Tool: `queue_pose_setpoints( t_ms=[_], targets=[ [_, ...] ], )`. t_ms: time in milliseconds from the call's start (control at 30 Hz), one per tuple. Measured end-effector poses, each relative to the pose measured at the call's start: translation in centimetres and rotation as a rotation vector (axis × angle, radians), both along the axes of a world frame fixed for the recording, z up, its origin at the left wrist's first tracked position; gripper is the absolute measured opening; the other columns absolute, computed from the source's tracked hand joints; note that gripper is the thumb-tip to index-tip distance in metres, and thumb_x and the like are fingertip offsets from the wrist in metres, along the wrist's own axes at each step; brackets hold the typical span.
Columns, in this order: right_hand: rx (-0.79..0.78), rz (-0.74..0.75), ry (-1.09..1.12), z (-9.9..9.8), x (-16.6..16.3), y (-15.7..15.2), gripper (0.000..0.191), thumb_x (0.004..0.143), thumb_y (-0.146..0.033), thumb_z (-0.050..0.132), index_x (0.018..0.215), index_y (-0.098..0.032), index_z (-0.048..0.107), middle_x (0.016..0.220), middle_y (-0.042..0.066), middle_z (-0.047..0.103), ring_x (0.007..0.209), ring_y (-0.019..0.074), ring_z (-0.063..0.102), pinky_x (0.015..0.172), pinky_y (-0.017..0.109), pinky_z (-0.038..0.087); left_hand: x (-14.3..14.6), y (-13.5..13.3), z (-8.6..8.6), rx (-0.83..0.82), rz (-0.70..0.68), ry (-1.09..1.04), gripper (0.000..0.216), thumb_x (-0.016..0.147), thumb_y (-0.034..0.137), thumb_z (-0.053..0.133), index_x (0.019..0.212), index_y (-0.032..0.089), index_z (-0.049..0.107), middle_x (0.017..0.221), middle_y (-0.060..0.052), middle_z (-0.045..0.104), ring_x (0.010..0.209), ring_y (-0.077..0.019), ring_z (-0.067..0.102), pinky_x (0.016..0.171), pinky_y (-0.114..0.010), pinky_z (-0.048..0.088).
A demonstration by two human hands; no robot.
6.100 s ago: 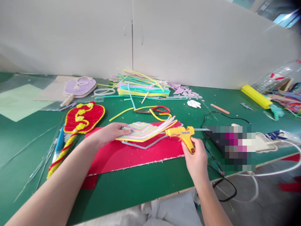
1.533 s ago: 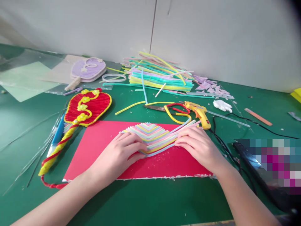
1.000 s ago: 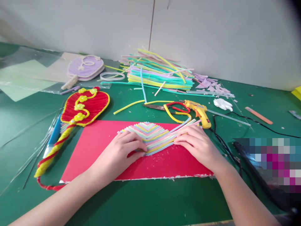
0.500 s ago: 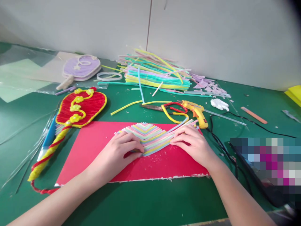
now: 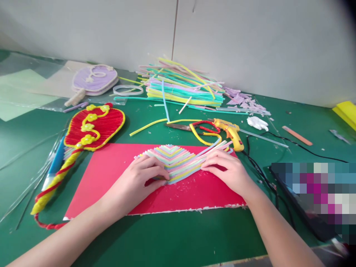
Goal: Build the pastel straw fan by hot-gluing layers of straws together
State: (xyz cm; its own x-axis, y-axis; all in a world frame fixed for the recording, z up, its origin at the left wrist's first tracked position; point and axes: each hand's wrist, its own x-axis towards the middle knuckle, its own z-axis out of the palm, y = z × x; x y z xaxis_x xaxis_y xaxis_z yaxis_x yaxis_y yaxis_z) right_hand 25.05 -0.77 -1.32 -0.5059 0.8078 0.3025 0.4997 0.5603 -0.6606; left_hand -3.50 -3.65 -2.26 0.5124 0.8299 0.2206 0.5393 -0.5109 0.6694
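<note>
A leaf-shaped panel of pastel pipe cleaners, laid in V-shaped rows of pink, yellow, blue and green, lies on a red board. My left hand is closed on the panel's left edge, thumb at its lower tip and the other fingers over the rows. On the right, my right hand pinches the lower rows between thumb and fingers. Loose pipe cleaner ends stick out past its fingers to the upper right. Both hands cover parts of the panel's edges.
Behind the board lie scissors and a yellow glue gun with a black cable. A red and yellow fan is at the left, and a purple fan behind it. A pipe cleaner bundle lies near the wall; a dark-edged device sits right.
The whole view has shifted slightly, so things appear a little further left. Both hands keep nearly the same hold on the pipe cleaners.
</note>
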Motion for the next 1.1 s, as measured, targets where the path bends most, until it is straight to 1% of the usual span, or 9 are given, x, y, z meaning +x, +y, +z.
queue_pose_setpoints(
  t_ms=[133,233,333,400,433,500,600,767,1100],
  targets=[
    [0.01,-0.012,-0.002,0.0,0.1,0.1,0.01,0.088,-0.017,0.059,0.084,-0.021,0.068,0.086,0.002,0.064,0.082,0.0139,0.064,0.078,0.029,0.054,0.0,0.1,0.0,0.012,-0.005,-0.019,0.013,0.089,0.021,0.055,0.088,0.024,0.067,0.093,-0.002,0.064,0.088,-0.0161,0.059,0.08,-0.029,0.048],
    [0.101,-0.052,-0.026,0.5,-0.1,-0.6,0.01,0.088,-0.016,0.06,0.087,-0.021,0.068,0.087,0.002,0.065,0.084,0.0139,0.064,0.082,0.029,0.055,-0.1,0.1,0.0,0.002,-0.005,-0.02,0.013,0.089,0.02,0.055,0.088,0.024,0.067,0.093,-0.002,0.064,0.089,-0.0158,0.058,0.08,-0.028,0.048],
    [0.262,-0.142,-0.111,1.3,-0.9,-2.9,0.018,0.089,-0.014,0.057,0.102,-0.023,0.067,0.101,0.005,0.067,0.097,0.0169,0.064,0.091,0.034,0.053,-0.1,0.1,0.0,-0.003,-0.01,-0.016,0.012,0.089,0.02,0.056,0.089,0.024,0.068,0.094,-0.002,0.064,0.09,-0.0159,0.059,0.08,-0.028,0.048],
    [0.313,-0.204,-0.219,1.5,-1.6,-5.0,0.032,0.09,-0.017,0.056,0.121,-0.024,0.061,0.12,0.009,0.062,0.112,0.0221,0.06,0.098,0.04,0.051,-0.1,0.1,0.0,-0.002,-0.006,-0.012,0.013,0.089,0.02,0.056,0.088,0.024,0.068,0.093,-0.002,0.064,0.088,-0.0162,0.059,0.079,-0.029,0.049],
    [0.311,-0.231,-0.28,1.4,-1.9,-6.1,0.039,0.091,-0.02,0.055,0.13,-0.024,0.055,0.129,0.01,0.058,0.119,0.0246,0.056,0.1,0.043,0.05,-0.1,0.1,0.1,-0.002,-0.004,-0.009,0.013,0.089,0.02,0.056,0.088,0.024,0.068,0.092,-0.002,0.064,0.088,-0.0163,0.059,0.079,-0.029,0.049],
    [0.272,-0.257,-0.414,0.9,-2.5,-7.9,0.049,0.092,-0.029,0.054,0.139,-0.024,0.045,0.144,0.013,0.044,0.132,0.0303,0.044,0.102,0.049,0.047,0.0,0.1,0.2,0.001,-0.004,-0.002,0.013,0.088,0.02,0.056,0.087,0.023,0.068,0.092,-0.002,0.065,0.087,-0.0167,0.059,0.079,-0.03,0.049],
    [0.23,-0.247,-0.532,-0.2,-2.7,-9.2,0.056,0.093,-0.037,0.05,0.145,-0.024,0.036,0.153,0.013,0.03,0.139,0.0337,0.031,0.104,0.055,0.043,0.0,0.1,0.3,0.012,-0.008,-0.003,0.013,0.088,0.02,0.056,0.086,0.023,0.069,0.092,-0.003,0.065,0.087,-0.017,0.06,0.079,-0.03,0.05],
    [0.178,-0.206,-0.597,-0.9,-2.5,-8.9,0.06,0.094,-0.041,0.045,0.149,-0.025,0.027,0.156,0.011,0.022,0.143,0.0323,0.023,0.108,0.057,0.036,0.1,0.2,0.4,0.014,0.002,-0.011,0.013,0.087,0.021,0.057,0.085,0.023,0.069,0.091,-0.003,0.066,0.086,-0.017,0.06,0.077,-0.03,0.05],
    [0.154,-0.195,-0.646,-1.2,-2.3,-8.8,0.061,0.095,-0.043,0.042,0.15,-0.024,0.022,0.157,0.012,0.018,0.144,0.031,0.019,0.108,0.057,0.035,0.0,0.2,0.2,0.017,0.003,-0.011,0.013,0.087,0.021,0.057,0.086,0.023,0.069,0.092,-0.003,0.066,0.086,-0.0171,0.06,0.078,-0.03,0.05]
  ],
)
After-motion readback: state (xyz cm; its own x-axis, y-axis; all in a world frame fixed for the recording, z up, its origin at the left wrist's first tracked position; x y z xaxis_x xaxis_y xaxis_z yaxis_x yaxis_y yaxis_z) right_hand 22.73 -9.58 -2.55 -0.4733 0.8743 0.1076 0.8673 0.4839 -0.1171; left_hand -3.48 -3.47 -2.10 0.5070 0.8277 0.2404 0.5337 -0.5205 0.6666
